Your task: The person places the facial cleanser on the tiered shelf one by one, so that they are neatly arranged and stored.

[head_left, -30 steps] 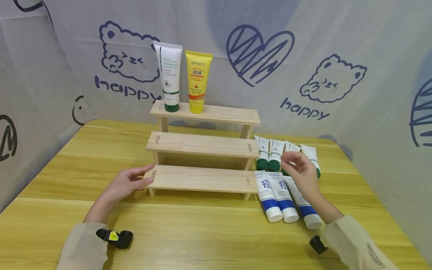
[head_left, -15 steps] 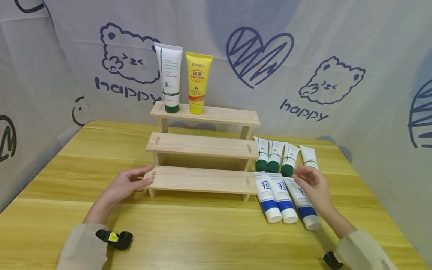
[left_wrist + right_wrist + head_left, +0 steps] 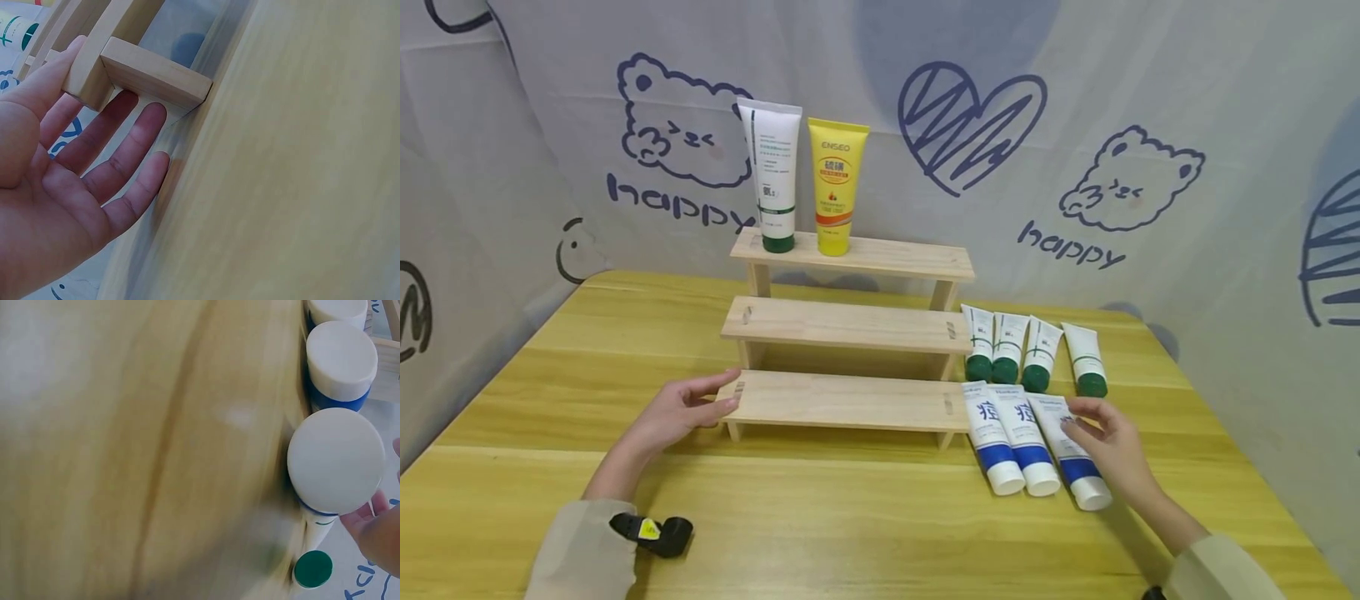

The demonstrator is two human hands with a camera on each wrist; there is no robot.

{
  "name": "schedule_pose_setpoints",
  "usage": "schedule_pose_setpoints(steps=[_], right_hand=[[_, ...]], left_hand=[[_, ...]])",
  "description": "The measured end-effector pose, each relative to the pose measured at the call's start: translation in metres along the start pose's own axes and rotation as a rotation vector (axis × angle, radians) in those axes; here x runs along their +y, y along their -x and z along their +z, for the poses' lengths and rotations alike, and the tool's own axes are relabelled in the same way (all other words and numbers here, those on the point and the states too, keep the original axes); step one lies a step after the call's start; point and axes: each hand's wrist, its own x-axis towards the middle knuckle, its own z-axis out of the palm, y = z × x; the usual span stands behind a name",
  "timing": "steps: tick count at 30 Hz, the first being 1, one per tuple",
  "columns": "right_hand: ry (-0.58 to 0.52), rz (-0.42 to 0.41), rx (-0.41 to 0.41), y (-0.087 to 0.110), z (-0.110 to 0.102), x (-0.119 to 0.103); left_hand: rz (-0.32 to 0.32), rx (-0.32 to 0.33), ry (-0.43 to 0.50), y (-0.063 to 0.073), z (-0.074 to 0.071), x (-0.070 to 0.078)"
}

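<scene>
My left hand [image 3: 681, 410] holds the left end of the lowest board of a three-tier wooden display stand [image 3: 850, 400]. Thumb and index finger lie at that board's end, and the other fingers extend loosely below it in the left wrist view. My right hand [image 3: 1108, 442] is over the rightmost blue-banded white tube [image 3: 1063, 425], thumb and forefinger apart at its upper right side. That tube lies flat, its white cap [image 3: 336, 461] toward the right wrist camera. Two similar tubes [image 3: 1025, 429] lie left of it, side by side.
Several smaller white tubes [image 3: 1007, 342] with green caps lie behind the blue-banded ones, one [image 3: 1084, 354] set apart to the right. On the top tier stand a white tube [image 3: 772, 171] and a yellow tube [image 3: 837, 183]. A printed cloth [image 3: 865, 67] hangs behind the table [image 3: 820, 525].
My right hand has moved from the green-capped tubes toward the front right, down to the rightmost blue-banded tube. The left hand stays at the stand. The tubes have kept their places.
</scene>
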Motion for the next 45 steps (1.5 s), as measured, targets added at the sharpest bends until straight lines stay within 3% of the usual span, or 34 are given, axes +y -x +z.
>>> schedule_pose_setpoints(steps=[8, 25, 35, 45], right_hand=[[0.174, 0.044, -0.102, 0.001, -0.003, 0.001], [0.253, 0.204, -0.269, -0.001, -0.015, 0.005], [0.264, 0.312, -0.488, -0.011, -0.029, -0.001], [0.161, 0.425, -0.494, -0.01, -0.029, 0.002]], left_hand=[[-0.003, -0.003, 0.012, 0.0, 0.001, -0.003], [0.002, -0.005, 0.013, 0.001, 0.0, -0.003], [-0.006, -0.004, 0.017, 0.001, 0.001, -0.002], [-0.01, 0.0, 0.011, 0.0, 0.0, -0.002]])
